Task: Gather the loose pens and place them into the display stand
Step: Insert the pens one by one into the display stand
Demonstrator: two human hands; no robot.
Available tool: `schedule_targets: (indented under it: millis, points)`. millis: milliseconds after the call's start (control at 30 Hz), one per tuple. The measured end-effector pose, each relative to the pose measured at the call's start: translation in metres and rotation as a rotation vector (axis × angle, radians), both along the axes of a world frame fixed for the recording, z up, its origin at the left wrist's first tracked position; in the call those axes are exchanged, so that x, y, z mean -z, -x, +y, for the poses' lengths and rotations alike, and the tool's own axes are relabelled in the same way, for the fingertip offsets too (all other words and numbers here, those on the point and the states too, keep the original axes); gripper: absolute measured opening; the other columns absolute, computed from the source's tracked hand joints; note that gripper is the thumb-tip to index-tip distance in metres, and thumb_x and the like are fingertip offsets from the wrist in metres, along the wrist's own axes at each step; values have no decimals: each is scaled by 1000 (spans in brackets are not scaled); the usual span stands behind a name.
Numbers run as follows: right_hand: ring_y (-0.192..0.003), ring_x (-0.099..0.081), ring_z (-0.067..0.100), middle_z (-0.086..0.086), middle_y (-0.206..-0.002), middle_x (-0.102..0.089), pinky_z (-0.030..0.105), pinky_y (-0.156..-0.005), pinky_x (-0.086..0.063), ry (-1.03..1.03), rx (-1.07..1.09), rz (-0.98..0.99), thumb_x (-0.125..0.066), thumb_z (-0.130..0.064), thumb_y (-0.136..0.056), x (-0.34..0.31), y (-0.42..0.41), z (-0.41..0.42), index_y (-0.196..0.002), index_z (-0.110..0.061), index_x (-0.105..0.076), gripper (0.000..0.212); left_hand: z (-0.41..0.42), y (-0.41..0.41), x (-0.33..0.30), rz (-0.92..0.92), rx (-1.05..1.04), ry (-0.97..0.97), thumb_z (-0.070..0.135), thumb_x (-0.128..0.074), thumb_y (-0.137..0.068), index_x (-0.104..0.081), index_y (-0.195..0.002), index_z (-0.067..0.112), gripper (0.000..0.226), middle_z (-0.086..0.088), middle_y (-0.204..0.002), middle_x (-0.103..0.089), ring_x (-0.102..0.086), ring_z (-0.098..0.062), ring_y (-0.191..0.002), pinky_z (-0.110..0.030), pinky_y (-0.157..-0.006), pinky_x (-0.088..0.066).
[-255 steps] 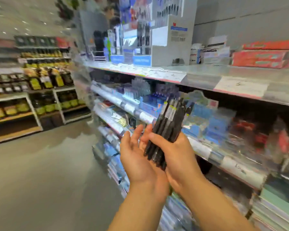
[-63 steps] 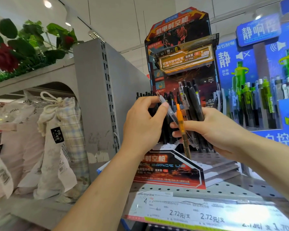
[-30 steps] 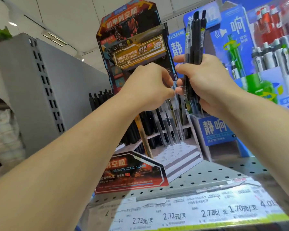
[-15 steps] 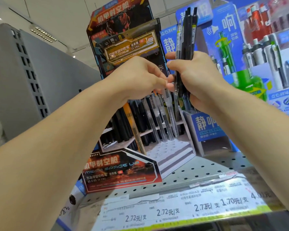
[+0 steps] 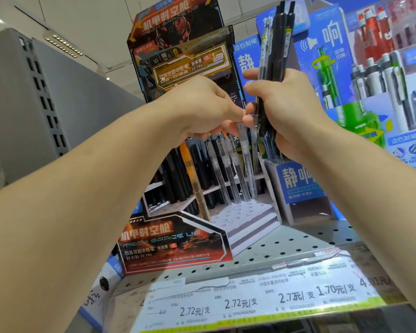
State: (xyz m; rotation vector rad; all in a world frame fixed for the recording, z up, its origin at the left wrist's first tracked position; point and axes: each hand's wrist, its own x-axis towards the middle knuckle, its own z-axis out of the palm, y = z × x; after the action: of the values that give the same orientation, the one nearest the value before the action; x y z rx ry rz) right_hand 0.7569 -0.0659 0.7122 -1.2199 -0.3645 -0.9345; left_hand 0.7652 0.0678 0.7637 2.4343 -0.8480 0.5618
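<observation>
- Right hand (image 5: 296, 111) has a tight grip round a bundle of pens (image 5: 275, 56), mostly black, held upright with their tops well above the fist.
- Left hand (image 5: 202, 109) has a narrow grip, fingertips pinched at the top of a clear pen (image 5: 244, 150) just beside the right hand's fingers.
- That clear pen stands among other clear pens in the display stand (image 5: 178, 239), at the right end of the row.
- Black pens fill the stand's left side; an orange pen (image 5: 191, 174) leans between them and the clear ones.
- Holes in the stand's front steps (image 5: 240, 215) show bare.
- Stand sits on a perforated metal shelf (image 5: 286, 248) with price labels (image 5: 262, 299) along its edge.
- Blue pen display (image 5: 300, 179) stands just right of it.
</observation>
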Motion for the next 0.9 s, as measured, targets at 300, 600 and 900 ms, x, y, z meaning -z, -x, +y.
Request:
schedule_targets:
  millis: [300,600,900]
  points:
    - [-55,-59,8,1,-79,-63,29,-56,-57,6,43,5,-60,-9,-96,-1,4,-1,-100,-24,-67,17,-1,-6,2,-91,-1,-111,44,-72,-88,-77,-75,20,28,13,-58,-69,-49,3,-42,-10,-39,-37]
    - [-46,-58,7,-7,-47,-60,21,-46,-51,62,-163,52,-58,-6,-99,-1,8,-7,-118,-12,-63,20,-28,-21,-13,-195,-137,-377,32,-68,-88,-69,-60,23,30,18,-46,-61,-56,1,-53,-15,-47,-36]
    - [-57,-64,13,10,-75,-62,25,-49,-55,87,-331,63,-61,-1,-98,1,15,-9,-125,-4,-57,28,-37,-15,-17,-230,-274,-633,16,-49,-98,-54,-62,19,36,1,-61,-52,-46,-15,-54,-25,-48,-33]
